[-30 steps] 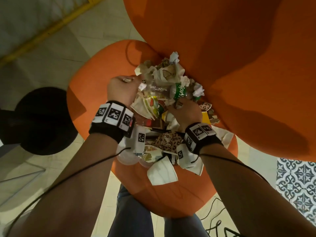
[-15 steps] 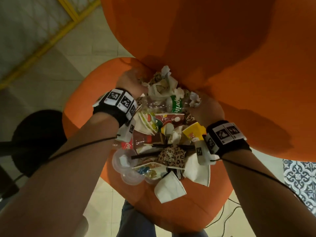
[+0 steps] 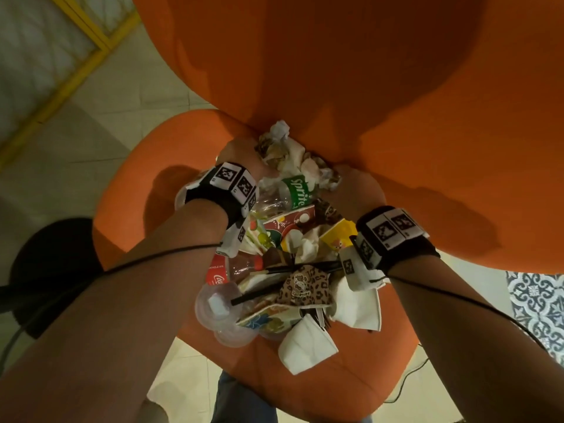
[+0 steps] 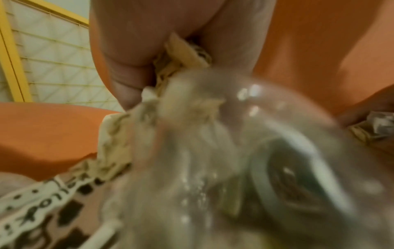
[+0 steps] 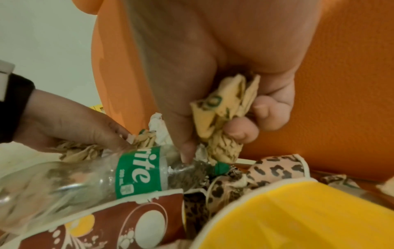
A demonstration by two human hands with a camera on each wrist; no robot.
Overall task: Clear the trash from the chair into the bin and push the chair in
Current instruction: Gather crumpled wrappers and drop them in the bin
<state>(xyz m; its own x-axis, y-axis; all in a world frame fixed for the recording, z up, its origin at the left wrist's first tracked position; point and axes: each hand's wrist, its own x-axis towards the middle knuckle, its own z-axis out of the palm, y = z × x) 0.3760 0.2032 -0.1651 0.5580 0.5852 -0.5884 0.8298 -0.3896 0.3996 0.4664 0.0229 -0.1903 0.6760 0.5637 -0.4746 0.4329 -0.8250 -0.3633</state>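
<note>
my left hand (image 3: 241, 154) grips paper (image 5: 85, 150) | my right hand (image 5: 245, 101) clutches a wrapper (image 5: 221, 118) | bottle (image 3: 293, 193) between them | trash on chair (image 3: 335, 377)

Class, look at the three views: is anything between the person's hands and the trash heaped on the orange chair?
Nothing visible. Both hands already grip the heap: the right hand holds crumpled printed paper above the Sprite bottle, and the left hand is dug into crumpled paper at the back of the chair seat.
</note>
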